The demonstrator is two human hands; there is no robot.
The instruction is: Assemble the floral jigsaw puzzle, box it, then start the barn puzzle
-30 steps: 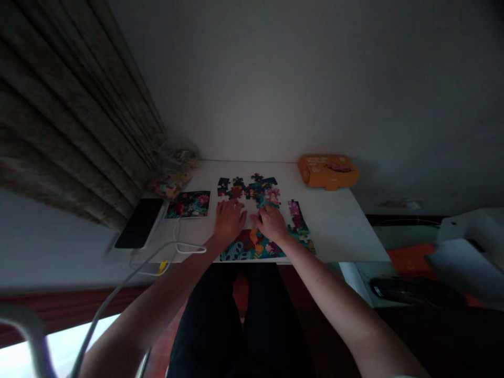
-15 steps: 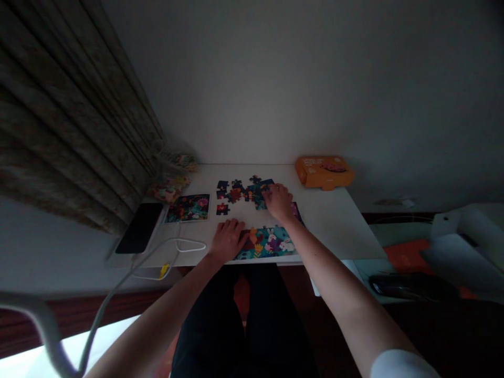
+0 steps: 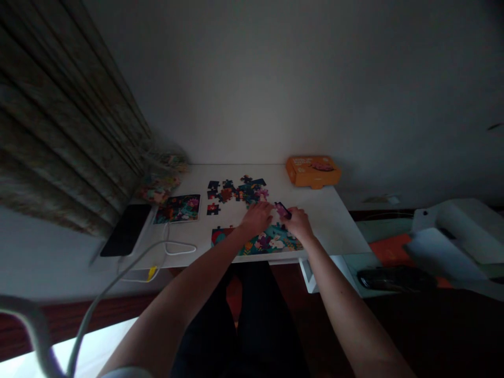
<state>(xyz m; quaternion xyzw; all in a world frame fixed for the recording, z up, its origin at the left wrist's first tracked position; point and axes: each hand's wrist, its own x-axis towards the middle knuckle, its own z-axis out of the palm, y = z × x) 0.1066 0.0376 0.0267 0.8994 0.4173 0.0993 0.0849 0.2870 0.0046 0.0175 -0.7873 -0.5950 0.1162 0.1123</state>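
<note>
My right hand [image 3: 298,223] has its fingers on a purple, dark-edged jigsaw puzzle piece [image 3: 281,209] at the right of the puzzle. Palm down, my left hand [image 3: 258,217] lies just left of that piece with fingers stretched out, and I see nothing held in it. Below both hands runs a joined strip of puzzle [image 3: 275,240] with rabbits and flowers along the table's front edge; my left forearm hides part of it. Loose and partly joined pieces [image 3: 226,195] are scattered beyond the left hand.
A picture card [image 3: 178,208] lies at the left, beside a black phone [image 3: 126,229]. A white cable [image 3: 179,243] loops over the front left edge. Bagged pieces [image 3: 159,188] sit by the curtain [image 3: 66,105]. An orange box [image 3: 314,172] stands at the back right of the white table [image 3: 334,226].
My right hand has come from the joined pieces at the back toward me and right, onto the purple piece. My left hand has moved right and away from the strip's left part.
</note>
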